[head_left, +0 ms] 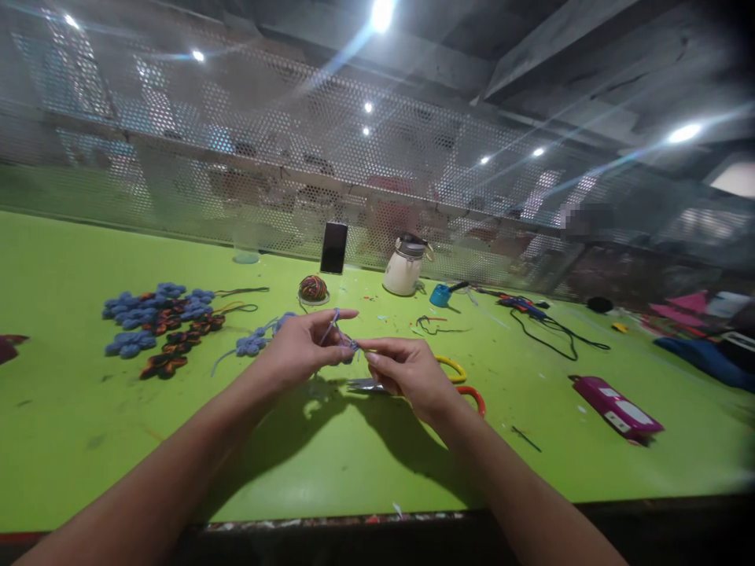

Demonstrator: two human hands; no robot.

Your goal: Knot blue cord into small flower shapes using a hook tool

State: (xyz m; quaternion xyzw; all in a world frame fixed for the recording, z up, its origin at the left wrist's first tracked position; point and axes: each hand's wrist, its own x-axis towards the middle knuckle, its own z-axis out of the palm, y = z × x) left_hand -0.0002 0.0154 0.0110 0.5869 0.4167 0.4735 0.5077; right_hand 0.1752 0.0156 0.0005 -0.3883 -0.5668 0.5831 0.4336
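My left hand [300, 346] is closed on a small blue-purple crochet piece [347, 354], with a strand of the same yarn [330, 326] looped over its raised index finger. At the right edge of that piece, my right hand [406, 369] is pinched shut; whatever thin thing its fingertips hold is too small to make out. Scissors [453, 368] with yellow and orange handles lie partly hidden under my right hand. Left of my left hand rests a blue crochet flower [252, 343]. Farther left is a cluster of blue flowers [133, 310] and dark orange-black flowers [180, 339].
Across the green table [118, 440] stand a multicoloured yarn ball [313, 288], a phone [334, 248], a white jug [403, 271] and a small blue pot [440, 295]. Rightward lie dark cords [548, 326] and a magenta box-like device [616, 405]. A perforated metal screen [265, 157] rises behind.
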